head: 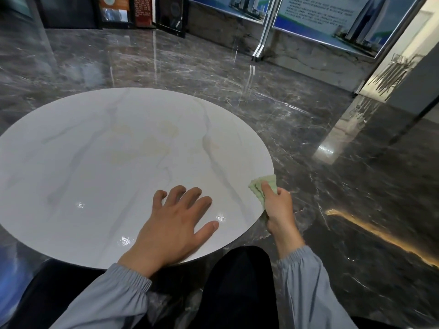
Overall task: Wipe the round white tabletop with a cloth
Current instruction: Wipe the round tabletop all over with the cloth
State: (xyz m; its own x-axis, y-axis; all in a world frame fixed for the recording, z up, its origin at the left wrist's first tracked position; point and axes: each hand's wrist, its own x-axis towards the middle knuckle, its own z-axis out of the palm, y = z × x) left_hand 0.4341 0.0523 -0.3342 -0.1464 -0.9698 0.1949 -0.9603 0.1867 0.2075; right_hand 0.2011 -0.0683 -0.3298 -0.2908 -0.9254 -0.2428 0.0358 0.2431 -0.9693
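Round white tabletop fills the left and middle of my view, just in front of my knees. Its surface is glossy, with thin grey veins and some pale yellowish marks near the middle, and small bright reflections of lamps near my side.

My left hand lies flat on the tabletop near the close edge, palm down, fingers spread apart, and it holds nothing. My right hand is at the right rim of the table and is closed around a pale green cloth. The cloth is folded in several layers with a wavy edge; its upper part sticks out above my fingers and lies over the rim of the tabletop. I cannot tell if it presses on the surface or only touches the edge.

Both my sleeves are grey-blue with elastic cuffs, and my dark trousers show below the table.

Around the table is a dark polished marble floor with white veins. At the far side stand display boards with pictures of tall buildings and lines of small text, but this writing is too small and blurred for me to read.
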